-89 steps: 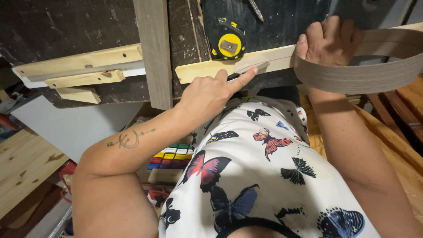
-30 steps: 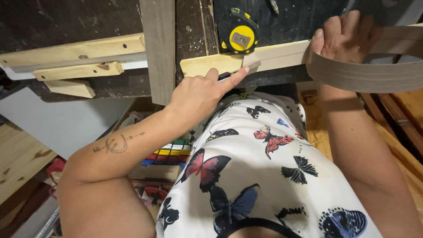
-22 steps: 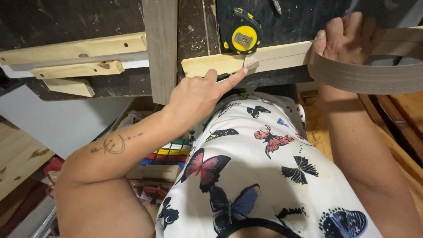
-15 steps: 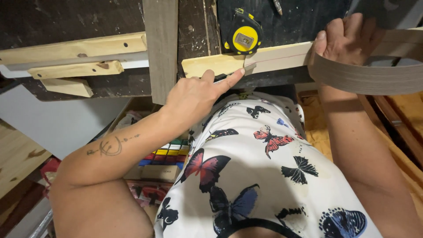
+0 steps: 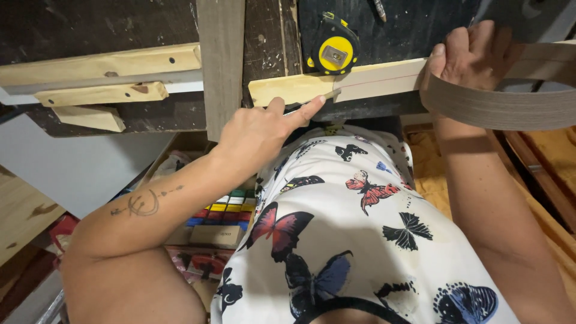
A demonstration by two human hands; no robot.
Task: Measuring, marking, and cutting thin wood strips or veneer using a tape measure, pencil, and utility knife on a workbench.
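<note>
Nearest the camera: a white top printed with butterflies [image 5: 360, 240] is filling the lower frame, and both bare forearms are reaching up and away from it.
Left hand [image 5: 258, 135]: its fingers are closing around a thin tool that looks like a pencil [image 5: 327, 96], the forefinger lying along it and the tip touching the near edge of the pale wooden strip [image 5: 336, 87].
Right hand [image 5: 471, 57]: its fingers are curling over the strip's right part, pressing a grey-brown band of edge veneer [image 5: 510, 108] against it; the band is looping away to the right.
Wooden strip: it is lying across the dark table [image 5: 414, 27], its left end free and a faint line running along it.
Doing it well: judging from the grip, the right hand should be keeping the strip pinned flat while the tip is travelling, and the forefinger should be riding the edge as a guide.
Just beyond: a yellow tape measure [image 5: 333, 51] is sitting on the table, touching the strip's far edge.
Far left: more pale wooden offcuts [image 5: 102, 63] are lying beside a grey upright board [image 5: 222, 60].
</note>
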